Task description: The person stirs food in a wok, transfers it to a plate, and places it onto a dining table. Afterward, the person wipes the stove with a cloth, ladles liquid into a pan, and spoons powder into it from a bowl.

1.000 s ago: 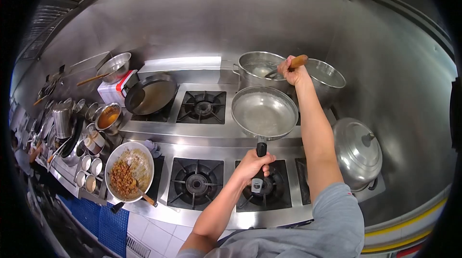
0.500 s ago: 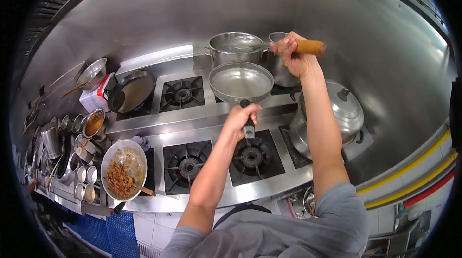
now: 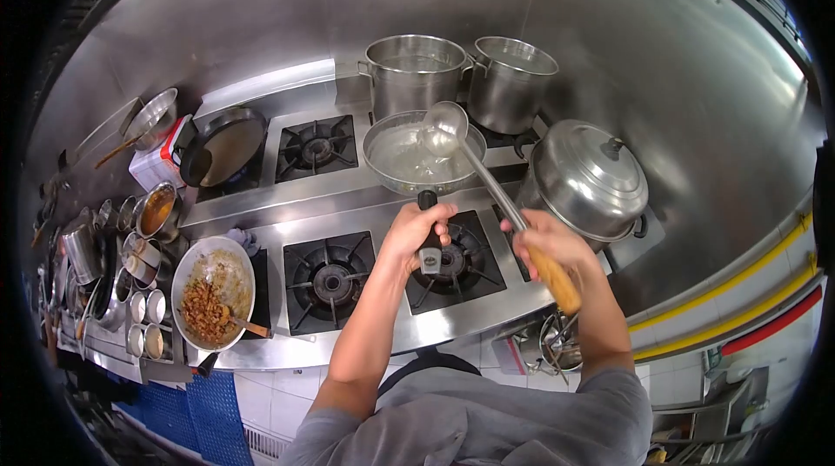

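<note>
My left hand (image 3: 413, 236) is wrapped round the black handle of a steel pan (image 3: 396, 172), which is held above the stove and has clear liquid in it. My right hand (image 3: 557, 249) grips the wooden handle of a ladle (image 3: 446, 121). The ladle's bowl is over the pan's right side, tilted, with liquid streaming or splashing beneath it. Just behind the pan stands a tall pot (image 3: 416, 83) with liquid inside, and a second tall pot (image 3: 513, 88) is to its right.
A lidded pot (image 3: 591, 175) stands at the right. On the left are a white pan (image 3: 239, 266) of browned food with a spatula, a dark pan (image 3: 235, 149), a bowl of orange sauce (image 3: 157, 210) and small cups (image 3: 155, 306). Burners (image 3: 333, 282) line the stove.
My right hand has brought the ladle from the tall pot down over the pan. My left hand and the pan are lower in view, and the view has shifted.
</note>
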